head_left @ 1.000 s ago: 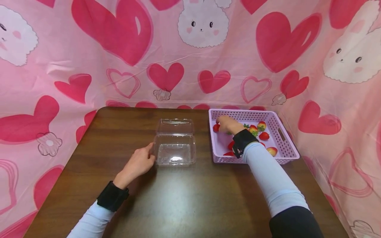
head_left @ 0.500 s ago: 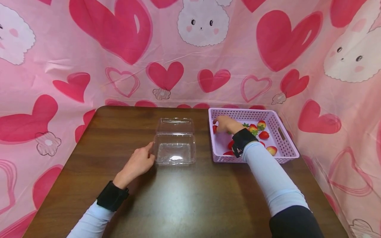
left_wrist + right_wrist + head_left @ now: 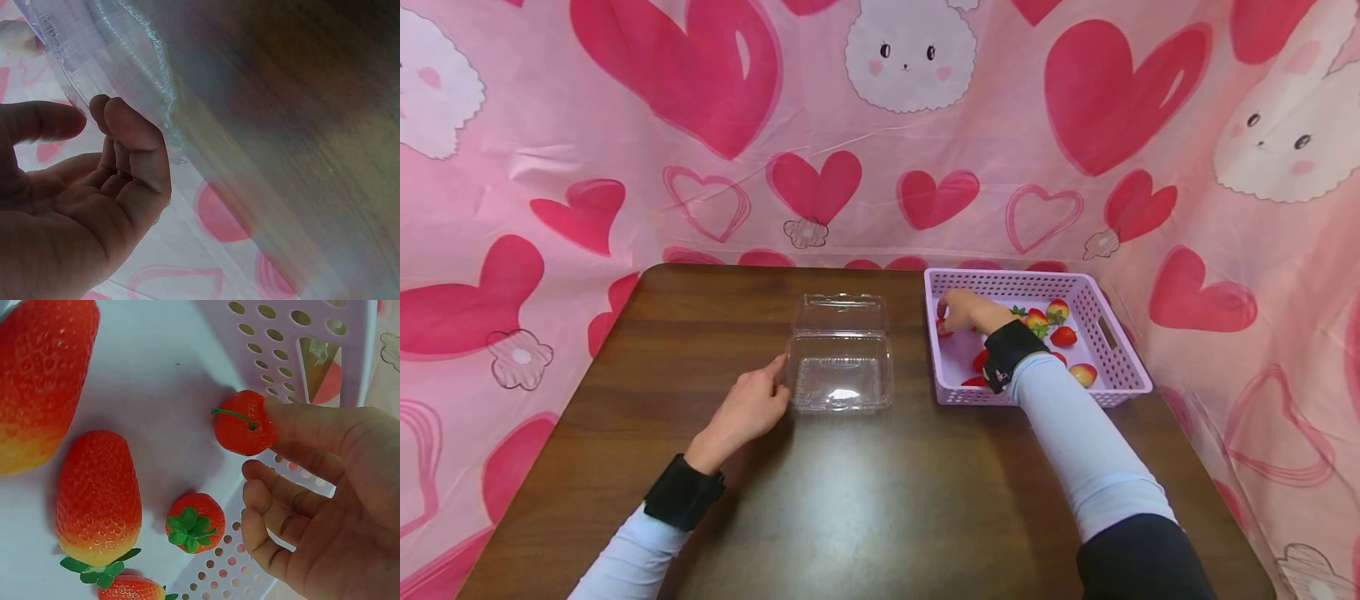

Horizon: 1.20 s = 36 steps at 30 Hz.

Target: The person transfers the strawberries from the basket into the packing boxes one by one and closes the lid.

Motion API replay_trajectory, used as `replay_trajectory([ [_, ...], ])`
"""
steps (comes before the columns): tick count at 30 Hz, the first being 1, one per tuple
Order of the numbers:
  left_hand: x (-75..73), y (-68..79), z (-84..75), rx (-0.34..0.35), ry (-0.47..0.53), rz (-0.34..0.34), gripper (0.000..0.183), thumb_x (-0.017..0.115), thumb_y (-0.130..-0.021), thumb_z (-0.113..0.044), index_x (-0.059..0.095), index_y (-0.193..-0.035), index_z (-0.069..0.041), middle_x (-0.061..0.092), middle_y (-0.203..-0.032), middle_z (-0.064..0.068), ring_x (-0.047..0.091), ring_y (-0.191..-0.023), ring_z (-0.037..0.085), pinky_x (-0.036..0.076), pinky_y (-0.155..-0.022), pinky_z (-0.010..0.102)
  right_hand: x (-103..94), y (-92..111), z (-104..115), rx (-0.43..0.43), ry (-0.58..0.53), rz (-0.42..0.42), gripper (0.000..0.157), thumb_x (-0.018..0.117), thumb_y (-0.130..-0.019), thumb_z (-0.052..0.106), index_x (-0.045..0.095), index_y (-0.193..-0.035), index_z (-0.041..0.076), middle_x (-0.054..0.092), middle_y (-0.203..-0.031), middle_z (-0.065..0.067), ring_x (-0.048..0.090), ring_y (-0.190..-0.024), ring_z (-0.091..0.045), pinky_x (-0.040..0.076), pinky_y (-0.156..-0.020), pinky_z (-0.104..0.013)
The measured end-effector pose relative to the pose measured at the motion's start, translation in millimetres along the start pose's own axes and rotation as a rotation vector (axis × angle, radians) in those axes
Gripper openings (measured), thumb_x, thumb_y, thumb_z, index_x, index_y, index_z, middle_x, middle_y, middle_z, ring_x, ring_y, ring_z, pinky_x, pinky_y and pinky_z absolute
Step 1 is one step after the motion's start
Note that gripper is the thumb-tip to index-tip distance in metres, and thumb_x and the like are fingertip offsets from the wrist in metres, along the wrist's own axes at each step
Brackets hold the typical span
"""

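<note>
Green-stemmed red fruit [image 3: 239, 439] inside lilac basket [image 3: 953, 395], near opened clear box [image 3: 841, 372]

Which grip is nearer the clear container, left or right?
Left. The left grip is at the left edge of the clear container; the right grip is off to its right, inside the purple basket.

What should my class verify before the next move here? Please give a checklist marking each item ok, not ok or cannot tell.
1. Clear container open: ok, its lid is folded back.
2. Space inside: ok, no fruit shows in it.
3. Left hand at the container: ok, it touches the left edge.
4. Right hand at the stemmed red fruit: ok, it touches the fruit's side.
5. Firm pinch on that fruit: cannot tell, its far side is hidden.
6. That fruit clear of the purple basket: not ok, it is within the walls.
</note>
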State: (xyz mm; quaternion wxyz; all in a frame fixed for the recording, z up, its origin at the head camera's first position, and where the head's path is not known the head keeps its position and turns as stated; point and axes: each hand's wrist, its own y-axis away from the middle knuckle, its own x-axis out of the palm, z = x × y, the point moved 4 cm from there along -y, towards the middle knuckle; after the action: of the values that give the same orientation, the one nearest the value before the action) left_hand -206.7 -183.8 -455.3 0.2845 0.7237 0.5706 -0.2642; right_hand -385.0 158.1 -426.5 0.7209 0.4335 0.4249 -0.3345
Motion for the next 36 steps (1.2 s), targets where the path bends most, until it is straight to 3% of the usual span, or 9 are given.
replay_trajectory([
  [8, -0.2, 0.5, 0.6, 0.001, 0.007, 0.0, 0.062, 0.053, -0.104, -0.008, 0.032, -0.16, 0.008, 0.047, -0.077, 0.01, 0.049, -0.055, 0.022, 0.043, -0.052, 0.031, 2.3, 2.4, -2.1, 0.049, -0.025, 0.067, 0.031, 0.077, -0.089, 0.014, 0.07, -0.115, -0.002, 0.062, -0.101, -0.016, 0.058, -0.093, -0.031, 0.053, -0.079, -0.042],
  [15, 2.1, -0.8, 0.7, 0.012, 0.02, 0.005, 0.062, 0.054, -0.104, -0.008, 0.033, -0.16, 0.009, 0.048, -0.077, 0.011, 0.05, -0.056, 0.022, 0.044, -0.052, 0.032, 2.9, 8.3, -1.0, 0.101, -0.076, 0.105, 0.034, 0.075, -0.092, 0.015, 0.067, -0.121, 0.001, 0.062, -0.112, -0.017, 0.057, -0.101, -0.034, 0.053, -0.087, -0.046],
  [36, 3.7, -0.1, -1.4, -0.003, 0.031, 0.0, 0.062, 0.053, -0.104, -0.008, 0.032, -0.161, 0.008, 0.047, -0.077, 0.01, 0.049, -0.056, 0.022, 0.043, -0.052, 0.032, 3.0, 10.3, 0.3, 0.104, -0.05, 0.144, 0.03, 0.073, -0.095, 0.017, 0.067, -0.119, 0.002, 0.062, -0.103, -0.014, 0.058, -0.093, -0.03, 0.05, -0.079, -0.039],
])
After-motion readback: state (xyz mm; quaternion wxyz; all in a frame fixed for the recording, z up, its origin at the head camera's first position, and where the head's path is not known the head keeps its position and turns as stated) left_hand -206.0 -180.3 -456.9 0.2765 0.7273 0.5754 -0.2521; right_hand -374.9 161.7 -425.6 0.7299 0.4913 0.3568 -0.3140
